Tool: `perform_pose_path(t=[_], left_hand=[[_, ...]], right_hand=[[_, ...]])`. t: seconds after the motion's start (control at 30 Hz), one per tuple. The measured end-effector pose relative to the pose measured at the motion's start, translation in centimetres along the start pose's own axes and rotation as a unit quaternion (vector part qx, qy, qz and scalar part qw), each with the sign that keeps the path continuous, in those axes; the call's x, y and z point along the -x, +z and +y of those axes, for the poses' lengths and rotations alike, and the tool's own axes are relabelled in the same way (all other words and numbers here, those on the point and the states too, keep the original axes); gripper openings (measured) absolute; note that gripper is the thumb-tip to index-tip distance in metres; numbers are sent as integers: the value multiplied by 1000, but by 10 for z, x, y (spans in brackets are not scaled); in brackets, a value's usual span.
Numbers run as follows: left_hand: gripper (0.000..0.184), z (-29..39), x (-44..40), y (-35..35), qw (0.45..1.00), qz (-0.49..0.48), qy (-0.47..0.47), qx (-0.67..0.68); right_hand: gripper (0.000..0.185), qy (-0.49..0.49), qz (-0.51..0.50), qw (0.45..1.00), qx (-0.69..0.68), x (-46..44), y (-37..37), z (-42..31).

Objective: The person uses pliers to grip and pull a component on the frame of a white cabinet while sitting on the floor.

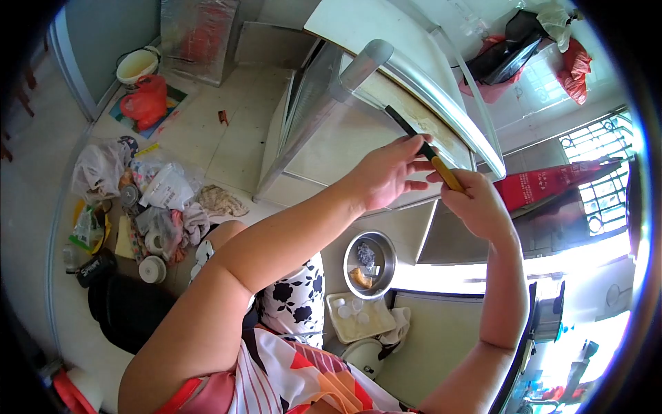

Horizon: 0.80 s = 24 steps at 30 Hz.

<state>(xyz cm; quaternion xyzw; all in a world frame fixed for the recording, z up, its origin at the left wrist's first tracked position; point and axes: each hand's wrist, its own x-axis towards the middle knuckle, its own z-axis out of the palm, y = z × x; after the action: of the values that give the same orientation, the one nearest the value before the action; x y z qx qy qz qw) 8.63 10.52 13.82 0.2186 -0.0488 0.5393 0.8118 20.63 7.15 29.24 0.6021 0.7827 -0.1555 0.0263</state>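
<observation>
A slim tool (447, 172) with a yellow-and-black handle and a dark, narrow front end is held up before a white cabinet with a metal frame (414, 83). My right hand (470, 200) is closed around its yellow rear part. Thumb and forefinger of my left hand (396, 169) pinch the black middle part, while the other fingers of that hand are spread. The tool's dark tip points up and left, over the cabinet's stained edge; whether it touches the surface I cannot tell.
Below my hands sit a metal bowl (370, 241) with scraps and a tray (345, 328) with small white cups. Bags and cloths (165, 186) lie on the floor at left, near a bucket (137, 67). A red object (545, 183) juts in at right.
</observation>
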Motion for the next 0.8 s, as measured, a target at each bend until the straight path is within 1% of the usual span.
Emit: perform_pose_path(t=[0.07,0.1,0.17,0.2,0.23,0.27,0.3,0.33,0.37,0.4,0.5,0.6,0.67,0.7,0.73,0.77,0.8], left_hand=[[36,5,6,-11,998,49,3,-32],[29,9,11,-12,992,109,17,-56],[24,16,17,-23,977,172,46,-117],[21,20,19,-29,966,204,60,-148],[21,25,22,-33,949,214,92,-213],[20,31,24,-37,926,223,125,-278],[19,38,25,-39,897,231,156,-342],[20,42,25,-38,840,232,218,-439],[21,46,24,-38,770,227,275,-529],[23,50,23,-35,687,218,329,-610],[27,67,24,-7,498,213,326,-775],[32,76,20,-4,397,218,272,-849],[33,84,20,5,372,225,207,-876],[34,85,20,9,360,229,171,-888],[33,88,19,10,353,229,159,-893],[33,91,19,11,345,229,147,-898],[33,92,18,11,339,228,134,-903]], right_hand=[[29,53,-58,982,-174,-5,8,11],[31,41,-83,964,-251,-4,12,12],[34,24,-124,907,-402,-5,26,21],[36,16,-142,868,-475,-5,35,27],[40,19,-150,858,-491,-6,43,30],[40,17,-161,825,-542,-5,50,31],[41,15,-171,788,-592,-4,57,31],[41,15,-181,747,-639,-4,65,33],[43,3,-203,699,-686,-6,75,37],[43,-18,-214,662,-718,-7,85,38],[42,-72,-238,542,-802,-11,118,32],[42,-149,-249,402,-869,-19,154,20],[41,-219,-262,321,-883,-25,174,7],[41,-244,-265,272,-892,-27,184,0],[40,-270,-269,222,-897,-31,193,-8],[42,-294,-268,194,-897,-34,201,-16],[35,-306,-268,169,-898,-37,209,-21]])
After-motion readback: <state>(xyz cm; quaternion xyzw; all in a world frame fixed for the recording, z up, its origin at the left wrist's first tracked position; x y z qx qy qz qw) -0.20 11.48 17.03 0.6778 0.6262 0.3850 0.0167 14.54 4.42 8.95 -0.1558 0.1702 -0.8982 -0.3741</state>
